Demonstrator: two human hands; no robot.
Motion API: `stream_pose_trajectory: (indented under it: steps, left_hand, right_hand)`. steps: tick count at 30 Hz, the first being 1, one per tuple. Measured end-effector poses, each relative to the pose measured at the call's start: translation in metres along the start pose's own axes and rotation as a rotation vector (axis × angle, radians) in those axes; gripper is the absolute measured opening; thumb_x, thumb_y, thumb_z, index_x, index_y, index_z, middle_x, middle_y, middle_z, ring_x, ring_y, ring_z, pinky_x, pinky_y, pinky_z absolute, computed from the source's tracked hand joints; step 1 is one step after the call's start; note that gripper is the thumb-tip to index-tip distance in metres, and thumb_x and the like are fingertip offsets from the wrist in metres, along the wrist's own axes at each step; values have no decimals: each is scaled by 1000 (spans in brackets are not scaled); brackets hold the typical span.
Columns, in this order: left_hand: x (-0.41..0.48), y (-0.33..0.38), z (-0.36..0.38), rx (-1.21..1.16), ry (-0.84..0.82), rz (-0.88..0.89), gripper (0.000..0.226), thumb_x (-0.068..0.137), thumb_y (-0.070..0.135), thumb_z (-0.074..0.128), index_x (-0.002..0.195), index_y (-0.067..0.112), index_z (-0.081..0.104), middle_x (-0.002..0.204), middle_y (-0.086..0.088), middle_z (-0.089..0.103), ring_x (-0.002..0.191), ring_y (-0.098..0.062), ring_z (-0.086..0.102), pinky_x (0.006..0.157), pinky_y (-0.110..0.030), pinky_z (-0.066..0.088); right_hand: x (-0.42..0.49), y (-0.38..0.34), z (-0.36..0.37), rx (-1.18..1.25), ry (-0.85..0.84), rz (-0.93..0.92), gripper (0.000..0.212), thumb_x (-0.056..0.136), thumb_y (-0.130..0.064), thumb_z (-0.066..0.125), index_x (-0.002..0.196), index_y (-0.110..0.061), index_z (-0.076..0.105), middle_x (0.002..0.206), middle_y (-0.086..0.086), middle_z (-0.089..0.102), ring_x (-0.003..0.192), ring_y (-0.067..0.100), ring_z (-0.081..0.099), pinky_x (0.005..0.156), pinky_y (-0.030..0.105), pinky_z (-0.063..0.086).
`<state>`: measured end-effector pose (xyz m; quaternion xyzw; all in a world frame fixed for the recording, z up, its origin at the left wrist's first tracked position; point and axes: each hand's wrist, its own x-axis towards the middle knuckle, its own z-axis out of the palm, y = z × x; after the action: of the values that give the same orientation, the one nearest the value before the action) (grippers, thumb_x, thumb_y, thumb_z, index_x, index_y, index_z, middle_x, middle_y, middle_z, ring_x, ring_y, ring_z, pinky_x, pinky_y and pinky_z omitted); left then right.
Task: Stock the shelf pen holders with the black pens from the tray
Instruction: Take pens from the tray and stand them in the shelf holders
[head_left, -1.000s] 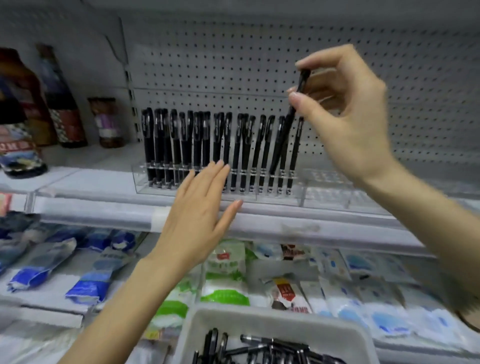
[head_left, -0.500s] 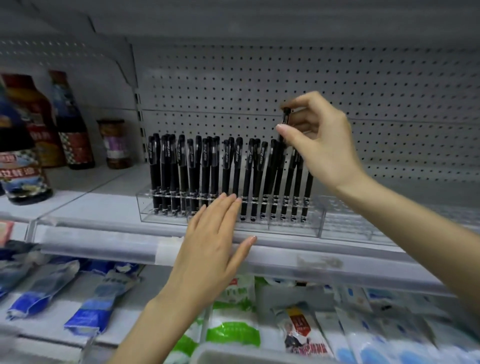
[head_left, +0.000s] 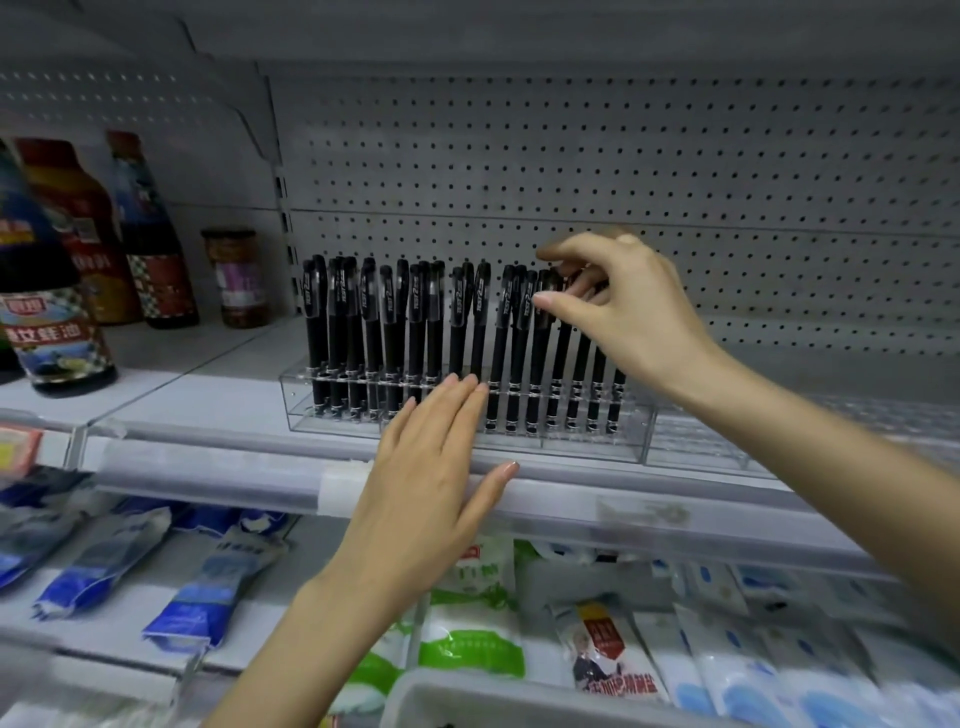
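Grey pegboard (head_left: 623, 156) backs a white shop shelf (head_left: 208, 400), and both hands work at its front edge. The right hand (head_left: 628, 317) reaches in from the right. Its thumb (head_left: 550, 300) and curled fingers pinch the cap end of one black pen (head_left: 562, 358), while the index finger sticks out above, free of it. That pen stands almost upright, with its lower end down in the clear pen holder (head_left: 296, 410) near the right end of the row. The hand hides the tops of the pens further right.

The left hand (head_left: 431, 483) is flat. Its straight fingers (head_left: 470, 387) lie against the front wall of the holder at about the middle, and its thumb (head_left: 501, 473) rests on the shelf's front rail (head_left: 208, 478). It holds nothing.

The other black pens (head_left: 415, 322) stand cap-up in a close row that fills the holder from its left end. A second clear holder (head_left: 696, 441) touches the first on the right.

Dark sauce bottles (head_left: 57, 332) and a small jar (head_left: 239, 280) stand on the shelf to the left. Blue, white and green packets (head_left: 104, 561) lie on the shelf below. Only the pale rim of the tray (head_left: 467, 691) shows at the bottom edge.
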<state>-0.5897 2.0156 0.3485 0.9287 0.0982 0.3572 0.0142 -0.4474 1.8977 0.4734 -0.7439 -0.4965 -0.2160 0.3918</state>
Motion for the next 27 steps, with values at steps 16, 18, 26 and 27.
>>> stream_pose_trajectory:
  steps: [16, 18, 26, 27]
  left_hand:
    - [-100, 30, -9, -195, -64, -54, 65, 99, 51, 30, 149, 10, 29, 157, -2, 25, 144, -10, 17, 118, -28, 6]
    - [-137, 31, -1, -250, -102, -139, 64, 98, 51, 31, 148, 11, 32, 156, -1, 27, 144, -9, 19, 118, -26, 6]
    - [-264, 29, 32, -312, -364, -481, 82, 86, 69, 16, 153, 22, 15, 156, 14, 7, 136, 15, -7, 113, -12, -4]
    - [-270, 29, 35, -320, -387, -491, 80, 86, 69, 17, 153, 25, 10, 156, 17, 2, 137, 15, -9, 115, -15, -3]
  right_hand:
    - [-145, -16, 1, 121, -231, 39, 33, 83, -23, 71, 114, -25, 61, 94, -8, 48, 77, 7, 56, 71, 9, 45]
    - [-185, -9, 22, 189, -318, 112, 32, 81, -22, 72, 111, -26, 61, 92, -13, 47, 77, 7, 58, 69, 8, 45]
    - [-325, 31, 112, 54, -807, 306, 45, 88, -39, 63, 128, -19, 55, 114, -8, 52, 108, 9, 50, 89, 17, 39]
    - [-331, 32, 118, 0, -832, 268, 47, 89, -40, 60, 131, -21, 52, 121, -6, 51, 117, 12, 45, 95, 22, 36]
